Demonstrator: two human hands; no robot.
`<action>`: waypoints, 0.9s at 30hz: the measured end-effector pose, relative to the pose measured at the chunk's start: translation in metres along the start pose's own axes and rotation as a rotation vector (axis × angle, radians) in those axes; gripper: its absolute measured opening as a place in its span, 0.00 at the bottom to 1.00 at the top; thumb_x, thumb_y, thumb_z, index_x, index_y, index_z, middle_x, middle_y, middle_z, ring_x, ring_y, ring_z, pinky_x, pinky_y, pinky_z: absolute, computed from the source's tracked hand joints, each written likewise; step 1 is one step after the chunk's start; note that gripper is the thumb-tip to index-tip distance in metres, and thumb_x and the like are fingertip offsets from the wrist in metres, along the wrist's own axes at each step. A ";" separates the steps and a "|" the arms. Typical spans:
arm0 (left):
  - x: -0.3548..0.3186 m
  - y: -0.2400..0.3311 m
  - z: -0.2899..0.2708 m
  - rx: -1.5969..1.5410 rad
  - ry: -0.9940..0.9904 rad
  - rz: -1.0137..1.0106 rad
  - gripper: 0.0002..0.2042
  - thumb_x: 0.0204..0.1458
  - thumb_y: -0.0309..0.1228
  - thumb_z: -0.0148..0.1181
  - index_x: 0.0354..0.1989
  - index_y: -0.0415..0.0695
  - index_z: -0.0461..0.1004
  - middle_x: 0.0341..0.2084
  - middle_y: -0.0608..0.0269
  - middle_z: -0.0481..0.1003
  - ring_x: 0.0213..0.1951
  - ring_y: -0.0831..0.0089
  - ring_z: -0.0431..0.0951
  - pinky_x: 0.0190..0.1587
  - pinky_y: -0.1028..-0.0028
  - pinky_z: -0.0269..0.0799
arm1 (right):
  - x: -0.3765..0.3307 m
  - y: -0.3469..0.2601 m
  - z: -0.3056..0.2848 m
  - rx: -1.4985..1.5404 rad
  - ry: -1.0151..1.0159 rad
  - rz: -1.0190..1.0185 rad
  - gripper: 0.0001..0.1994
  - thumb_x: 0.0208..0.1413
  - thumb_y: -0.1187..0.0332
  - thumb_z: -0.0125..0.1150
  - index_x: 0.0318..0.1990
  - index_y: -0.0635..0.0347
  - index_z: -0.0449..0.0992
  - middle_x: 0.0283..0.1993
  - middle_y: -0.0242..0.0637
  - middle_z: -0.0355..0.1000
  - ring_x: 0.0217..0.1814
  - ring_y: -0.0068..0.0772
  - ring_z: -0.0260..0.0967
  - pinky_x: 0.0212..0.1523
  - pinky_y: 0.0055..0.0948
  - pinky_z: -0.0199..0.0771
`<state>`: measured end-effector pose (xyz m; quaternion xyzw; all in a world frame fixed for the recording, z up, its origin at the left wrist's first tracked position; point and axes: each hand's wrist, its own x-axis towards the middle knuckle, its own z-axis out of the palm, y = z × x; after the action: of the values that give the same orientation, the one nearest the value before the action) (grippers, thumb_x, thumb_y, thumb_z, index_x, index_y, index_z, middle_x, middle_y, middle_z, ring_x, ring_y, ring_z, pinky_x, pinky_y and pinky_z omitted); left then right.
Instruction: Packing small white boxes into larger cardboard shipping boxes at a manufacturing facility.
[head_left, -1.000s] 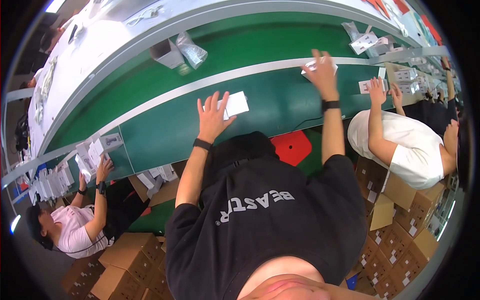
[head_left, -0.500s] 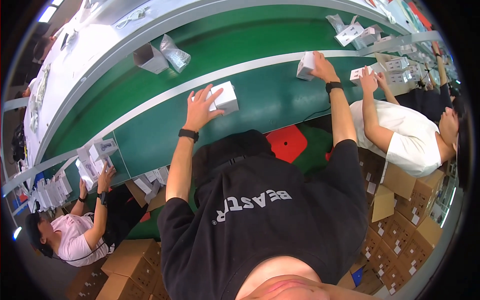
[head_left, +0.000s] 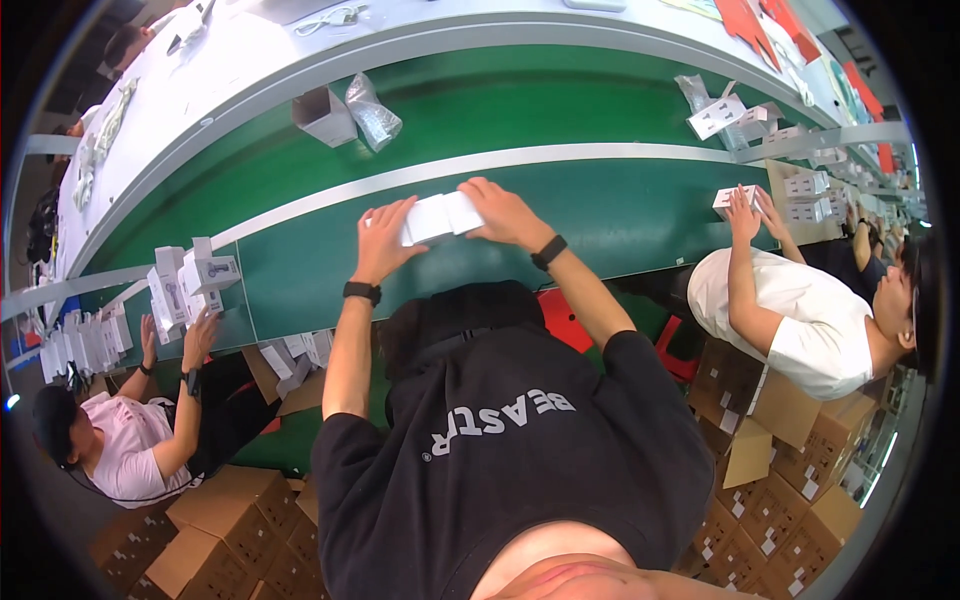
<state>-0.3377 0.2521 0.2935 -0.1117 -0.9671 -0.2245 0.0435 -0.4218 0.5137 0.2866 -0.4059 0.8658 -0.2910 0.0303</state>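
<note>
White cardboard boxes stand side by side on the green work surface in front of me. My left hand (head_left: 384, 240) grips the left end of the group, thumb on the near side and fingers on the far side of a white box (head_left: 430, 219). From the other end, my right hand (head_left: 503, 214) holds a second white box (head_left: 462, 212) against it. The two boxes touch, or nearly so. My fingers cover their outer ends, so their full shape is partly hidden.
An opened box (head_left: 325, 117) and a clear plastic bubble pouch (head_left: 374, 112) lie on the far strip. At left, a co-worker reaches to stacked boxes (head_left: 170, 285); at right, another handles a box (head_left: 735, 200). Brown cartons (head_left: 790, 480) stand behind. A red stool (head_left: 677, 348) is nearby.
My right hand has brought its white box leftward until it meets the boxes by my left hand. My left hand has moved from spread over the boxes to gripping their left end.
</note>
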 end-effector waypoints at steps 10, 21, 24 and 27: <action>-0.053 -0.058 -0.045 0.104 -0.008 -0.052 0.44 0.38 0.46 0.74 0.66 0.51 0.61 0.60 0.61 0.68 0.62 0.63 0.68 0.65 0.46 0.52 | 0.054 -0.064 0.048 0.057 -0.042 -0.084 0.40 0.35 0.68 0.76 0.60 0.60 0.64 0.58 0.48 0.65 0.60 0.52 0.64 0.60 0.44 0.67; -0.165 -0.241 -0.120 0.161 0.591 -0.506 0.36 0.47 0.30 0.66 0.67 0.42 0.58 0.65 0.46 0.60 0.67 0.47 0.58 0.67 0.54 0.54 | 0.070 -0.107 0.054 -0.174 -0.203 0.167 0.57 0.27 0.72 0.82 0.71 0.53 0.53 0.69 0.49 0.53 0.69 0.54 0.58 0.63 0.42 0.68; -0.206 -0.317 -0.155 0.529 0.415 -0.884 0.37 0.44 0.24 0.61 0.67 0.40 0.56 0.66 0.49 0.57 0.67 0.45 0.56 0.63 0.46 0.59 | 0.077 -0.125 0.054 -0.308 -0.164 0.126 0.58 0.26 0.72 0.81 0.71 0.52 0.52 0.69 0.48 0.54 0.70 0.53 0.56 0.65 0.41 0.66; -0.231 -0.376 -0.180 0.657 0.358 -0.783 0.38 0.43 0.23 0.61 0.67 0.42 0.56 0.63 0.54 0.61 0.63 0.45 0.61 0.57 0.42 0.64 | 0.081 -0.136 0.053 -0.293 -0.199 0.144 0.57 0.26 0.73 0.81 0.70 0.53 0.54 0.67 0.47 0.56 0.70 0.51 0.54 0.66 0.41 0.64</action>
<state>-0.1954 -0.2025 0.2642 0.3164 -0.9332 0.0747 0.1532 -0.3678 0.3614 0.3294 -0.3698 0.9184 -0.1176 0.0769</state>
